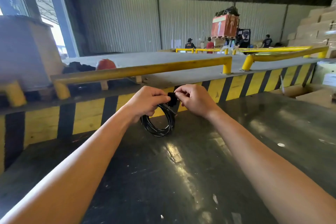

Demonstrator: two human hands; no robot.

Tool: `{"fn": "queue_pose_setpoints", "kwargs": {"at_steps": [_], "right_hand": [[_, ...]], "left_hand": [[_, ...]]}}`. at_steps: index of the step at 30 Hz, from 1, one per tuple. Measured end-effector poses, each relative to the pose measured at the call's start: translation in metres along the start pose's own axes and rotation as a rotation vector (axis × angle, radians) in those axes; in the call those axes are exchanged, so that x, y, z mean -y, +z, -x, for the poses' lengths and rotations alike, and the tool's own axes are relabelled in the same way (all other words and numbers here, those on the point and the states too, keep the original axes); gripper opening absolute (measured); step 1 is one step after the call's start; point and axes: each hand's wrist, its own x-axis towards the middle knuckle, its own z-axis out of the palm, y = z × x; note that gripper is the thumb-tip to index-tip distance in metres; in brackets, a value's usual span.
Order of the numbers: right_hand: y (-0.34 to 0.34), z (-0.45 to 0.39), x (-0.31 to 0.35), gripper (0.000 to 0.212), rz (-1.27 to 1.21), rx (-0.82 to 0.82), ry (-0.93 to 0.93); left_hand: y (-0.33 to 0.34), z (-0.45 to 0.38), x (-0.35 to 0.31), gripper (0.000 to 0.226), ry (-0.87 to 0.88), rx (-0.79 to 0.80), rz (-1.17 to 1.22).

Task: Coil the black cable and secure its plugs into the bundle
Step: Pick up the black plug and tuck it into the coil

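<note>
The black cable [160,125] hangs as a round coil of several loops above the far part of the dark table [181,169]. My left hand [145,102] grips the top of the coil, fingers closed around the loops. My right hand [196,100] pinches a black plug [172,97] at the top of the bundle, right beside my left thumb. The other plug is hidden from view.
A yellow and black striped barrier [236,87] runs just beyond the table's far edge, with a yellow rail [141,71] above it. Cardboard boxes [309,94] sit at the right. Several people work far back by a red crate [224,26].
</note>
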Motion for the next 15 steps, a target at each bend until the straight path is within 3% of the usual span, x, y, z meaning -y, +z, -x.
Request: {"fn": "queue_pose_setpoints", "kwargs": {"at_steps": [4, 8, 12, 15], "right_hand": [[0.002, -0.014, -0.003, 0.023, -0.13, -0.039, 0.258], [0.003, -0.021, -0.003, 0.023, -0.62, -0.112, 0.485], [0.002, -0.024, 0.002, 0.011, -1.104, -0.102, 0.53], [-0.001, -0.026, -0.004, 0.015, -1.14, -0.04, 0.461]], "left_hand": [[-0.003, -0.006, 0.001, 0.013, -0.005, 0.019, -0.013], [-0.008, -0.008, 0.009, 0.013, -0.016, 0.006, -0.001], [-0.009, -0.011, 0.012, 0.016, -0.01, -0.031, 0.003], [-0.011, -0.015, 0.011, 0.014, 0.016, -0.065, -0.016]]}}
